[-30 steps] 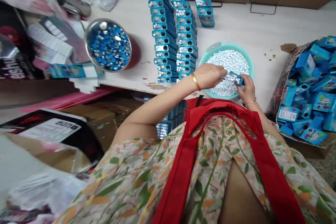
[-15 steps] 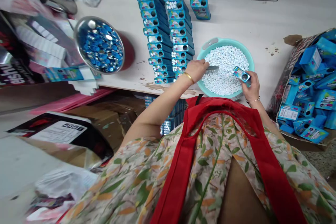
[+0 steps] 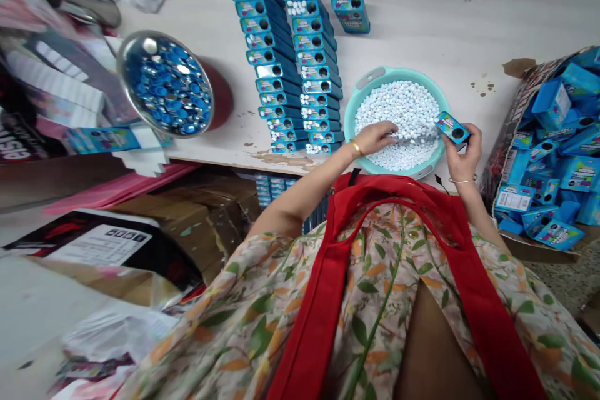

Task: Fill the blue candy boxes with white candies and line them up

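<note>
Head view: we see the right hand [image 3: 464, 159] pinching 1 blue box [image 3: 450, 128] above the right rim of the bowl [image 3: 350, 115], and the left hand [image 3: 374, 138], partly curled, at the white pellets [image 3: 398, 103], whether gripping anything we cannot tell.

Head-worn view — forward, downward, above worktop [image 3: 412, 25]

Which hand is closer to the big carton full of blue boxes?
Right. The right hand, holding a small blue box, is left of the carton; the left hand is farther left, at the white pieces in the green tub.
</note>
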`<state>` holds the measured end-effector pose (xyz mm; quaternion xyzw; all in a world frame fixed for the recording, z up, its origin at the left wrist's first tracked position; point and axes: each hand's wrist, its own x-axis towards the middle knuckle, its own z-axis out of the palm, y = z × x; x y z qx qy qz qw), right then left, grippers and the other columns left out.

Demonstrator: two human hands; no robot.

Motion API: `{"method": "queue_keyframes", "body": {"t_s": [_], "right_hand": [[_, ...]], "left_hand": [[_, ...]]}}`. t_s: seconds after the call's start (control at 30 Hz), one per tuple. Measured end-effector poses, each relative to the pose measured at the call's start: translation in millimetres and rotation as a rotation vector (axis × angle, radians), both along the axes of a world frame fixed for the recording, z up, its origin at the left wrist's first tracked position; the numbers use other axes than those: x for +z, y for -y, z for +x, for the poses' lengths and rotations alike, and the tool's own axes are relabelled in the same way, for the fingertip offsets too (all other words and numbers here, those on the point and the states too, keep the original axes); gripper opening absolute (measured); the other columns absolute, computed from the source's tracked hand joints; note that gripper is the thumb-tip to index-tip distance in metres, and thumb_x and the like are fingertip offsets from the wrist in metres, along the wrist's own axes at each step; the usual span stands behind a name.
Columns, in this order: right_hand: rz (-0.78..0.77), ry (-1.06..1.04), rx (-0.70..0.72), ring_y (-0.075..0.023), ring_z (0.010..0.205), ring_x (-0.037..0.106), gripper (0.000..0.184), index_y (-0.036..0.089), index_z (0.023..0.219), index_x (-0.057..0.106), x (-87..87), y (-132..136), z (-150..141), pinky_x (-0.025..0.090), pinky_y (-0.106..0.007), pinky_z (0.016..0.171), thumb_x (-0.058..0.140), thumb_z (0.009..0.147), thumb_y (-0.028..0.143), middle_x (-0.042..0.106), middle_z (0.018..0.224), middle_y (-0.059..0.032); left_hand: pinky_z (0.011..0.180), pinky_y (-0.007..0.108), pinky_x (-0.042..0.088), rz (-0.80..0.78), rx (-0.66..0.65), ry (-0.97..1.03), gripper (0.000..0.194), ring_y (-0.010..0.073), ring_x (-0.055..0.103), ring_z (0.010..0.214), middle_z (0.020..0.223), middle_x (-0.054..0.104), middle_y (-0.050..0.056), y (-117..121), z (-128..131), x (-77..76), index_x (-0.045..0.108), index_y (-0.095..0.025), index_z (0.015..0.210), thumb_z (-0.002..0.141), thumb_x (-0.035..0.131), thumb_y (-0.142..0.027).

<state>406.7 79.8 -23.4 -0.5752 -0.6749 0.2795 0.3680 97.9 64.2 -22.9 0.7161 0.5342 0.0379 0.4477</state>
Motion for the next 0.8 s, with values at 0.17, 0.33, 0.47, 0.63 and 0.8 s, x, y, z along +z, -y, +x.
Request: {"method": "queue_keyframes", "body": {"t_s": [0.17, 0.33, 0.47, 0.63, 0.8], "right_hand": [[0.011, 0.056, 0.131, -0.0335, 0.119, 0.073, 0.046, 0.025, 0.133, 0.063, -6.4, 4.1, -13.9, 0.065, -0.057, 0.107, 0.067, 0.101, 0.057, 0.073, 0.125, -0.0128], [0.095, 0.072, 0.300, -0.0348, 0.125, 0.073, 0.039, 0.026, 0.139, 0.063, -19.8, 8.2, -35.3, 0.064, -0.058, 0.111, 0.060, 0.103, 0.042, 0.076, 0.130, -0.0144], [0.109, 0.074, 0.317, -0.0354, 0.126, 0.073, 0.040, 0.026, 0.140, 0.064, -29.6, 10.3, -45.2, 0.064, -0.062, 0.111, 0.058, 0.102, 0.039, 0.077, 0.132, -0.0157], [0.096, 0.006, 0.278, -0.0351, 0.122, 0.074, 0.040, 0.025, 0.137, 0.065, -32.6, 9.5, -42.1, 0.064, -0.060, 0.109, 0.062, 0.101, 0.043, 0.077, 0.129, -0.0155], [0.014, -0.024, 0.173, -0.0341, 0.120, 0.073, 0.046, 0.025, 0.134, 0.064, -21.1, 6.5, -28.0, 0.064, -0.058, 0.109, 0.068, 0.100, 0.056, 0.074, 0.126, -0.0137]], "left_hand": [[0.105, 0.037, 0.054, 0.142, -0.066, -0.039, 0.036, 0.0274, 0.072, 0.121, 0.132, 0.076, 0.016, 1.7, -33.0, 72.0, 0.067, -0.020, 0.140, 0.111, 0.056, -0.037], [0.094, 0.039, 0.055, 0.223, -0.185, -0.237, 0.030, 0.0288, 0.073, 0.113, 0.121, 0.075, 0.012, -10.5, -17.2, 128.1, 0.073, -0.023, 0.132, 0.109, 0.056, -0.031], [0.087, 0.040, 0.055, 0.309, -0.230, -0.359, 0.033, 0.0281, 0.075, 0.102, 0.109, 0.075, 0.014, -9.4, 19.3, 161.7, 0.077, -0.018, 0.122, 0.110, 0.046, -0.017], [0.090, 0.043, 0.056, 0.385, -0.189, -0.343, 0.033, 0.0295, 0.074, 0.107, 0.110, 0.076, 0.014, -6.0, 23.6, 163.5, 0.077, -0.022, 0.120, 0.112, 0.044, -0.018], [0.094, 0.040, 0.054, 0.235, -0.017, -0.412, 0.027, 0.0296, 0.071, 0.116, 0.128, 0.076, 0.013, -7.9, -38.6, 90.1, 0.070, -0.022, 0.132, 0.109, 0.057, -0.026]]}}
